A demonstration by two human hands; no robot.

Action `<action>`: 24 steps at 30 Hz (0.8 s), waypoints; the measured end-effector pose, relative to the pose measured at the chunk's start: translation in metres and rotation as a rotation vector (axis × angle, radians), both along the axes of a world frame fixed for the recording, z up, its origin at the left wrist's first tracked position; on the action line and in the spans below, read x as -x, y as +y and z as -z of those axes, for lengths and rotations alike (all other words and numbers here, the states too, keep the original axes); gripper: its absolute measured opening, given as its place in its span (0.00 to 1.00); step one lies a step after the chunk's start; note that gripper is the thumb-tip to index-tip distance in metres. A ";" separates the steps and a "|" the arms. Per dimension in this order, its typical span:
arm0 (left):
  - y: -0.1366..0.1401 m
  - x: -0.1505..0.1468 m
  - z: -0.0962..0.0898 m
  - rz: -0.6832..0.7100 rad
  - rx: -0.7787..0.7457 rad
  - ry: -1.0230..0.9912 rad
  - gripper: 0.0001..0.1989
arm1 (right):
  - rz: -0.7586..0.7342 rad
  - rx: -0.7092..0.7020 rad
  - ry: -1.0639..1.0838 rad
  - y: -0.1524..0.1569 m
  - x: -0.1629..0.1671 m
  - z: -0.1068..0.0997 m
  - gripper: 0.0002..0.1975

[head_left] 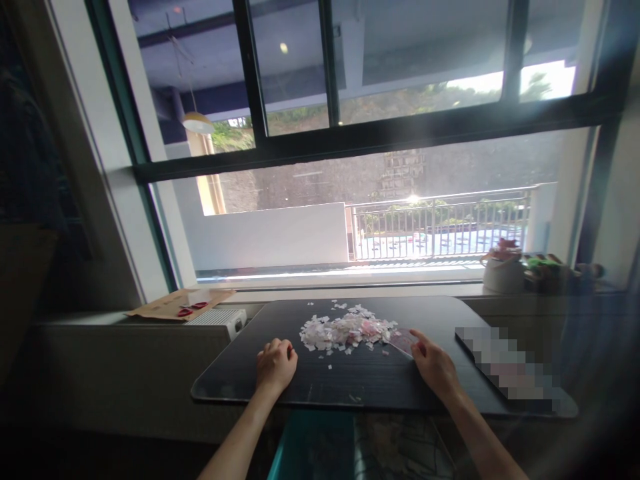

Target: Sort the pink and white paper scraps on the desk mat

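My left hand point(276, 367) is near-left of the paper pile point(345, 330), fingers curled together, nothing visible inside; probably placed clear of it. My right hand point(436, 365), near-right: fingers clamped on 1 clear card point(401, 342), likely so its edge meets the pile on the worktop point(240, 380). Stray scraps point(330, 367) partly in the way. Right of pile: pixelated slab point(507, 363). Beyond-left: red-handled scissors point(185, 312). Beyond-right: white pot point(503, 277).

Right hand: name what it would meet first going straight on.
The right hand would likely meet the paper scraps first, the flat clear piece it holds leading; exact depth is hard to judge.
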State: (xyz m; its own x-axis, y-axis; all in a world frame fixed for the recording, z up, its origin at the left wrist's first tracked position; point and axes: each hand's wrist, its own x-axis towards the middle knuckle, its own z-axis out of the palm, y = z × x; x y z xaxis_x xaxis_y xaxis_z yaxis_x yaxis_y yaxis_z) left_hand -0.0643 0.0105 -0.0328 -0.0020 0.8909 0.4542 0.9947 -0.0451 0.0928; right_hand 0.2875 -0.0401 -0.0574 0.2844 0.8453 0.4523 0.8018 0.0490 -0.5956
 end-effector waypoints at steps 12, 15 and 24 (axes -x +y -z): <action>0.003 0.001 0.003 -0.007 -0.028 0.015 0.09 | -0.108 -0.027 0.022 -0.002 0.004 -0.002 0.23; 0.003 0.001 0.004 -0.004 -0.029 0.016 0.09 | -0.118 -0.014 0.047 -0.004 0.006 -0.005 0.22; 0.003 0.000 0.003 -0.005 -0.020 0.008 0.09 | -0.251 -0.022 0.160 -0.009 0.010 -0.007 0.21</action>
